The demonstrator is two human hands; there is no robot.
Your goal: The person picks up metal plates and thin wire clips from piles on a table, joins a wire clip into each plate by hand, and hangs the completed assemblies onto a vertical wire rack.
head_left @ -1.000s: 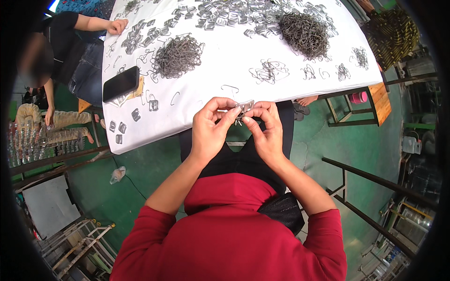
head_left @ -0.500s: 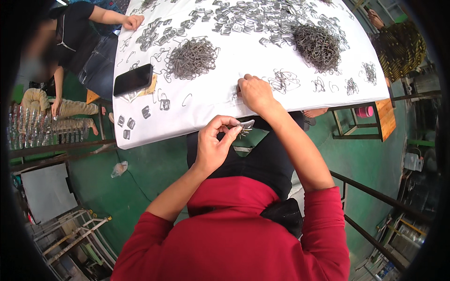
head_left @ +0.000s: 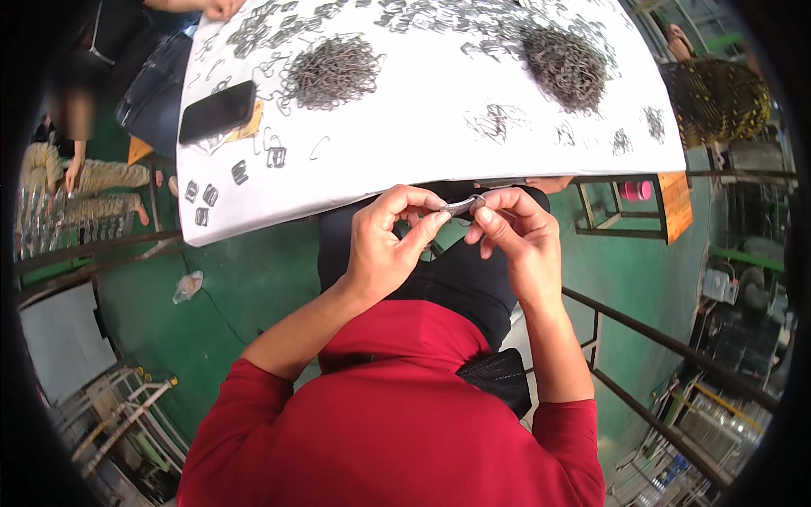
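A small curved grey metal piece (head_left: 459, 206) is pinched between the thumb and fingers of my left hand (head_left: 380, 245), just off the table's near edge and above my lap. My right hand (head_left: 528, 245) meets it at the right end, thumb and forefinger closed on a small bent wire (head_left: 478, 202) that shows as a thin dark curve. Whether wire and metal piece are joined cannot be made out. Beyond my hands is the white-covered table (head_left: 397, 152).
On the table lie a tangled pile of wire hooks (head_left: 334, 72), a second pile (head_left: 566, 69), many scattered flat metal pieces (head_left: 422, 17) and a black phone (head_left: 217, 112). Another person's hand (head_left: 223, 8) rests at the far left edge. A wooden-topped stool (head_left: 674, 207) stands right.
My right hand has left the tabletop and come back toward me, joining my left hand at the metal piece. The view has shifted slightly, so the table sits higher in it.
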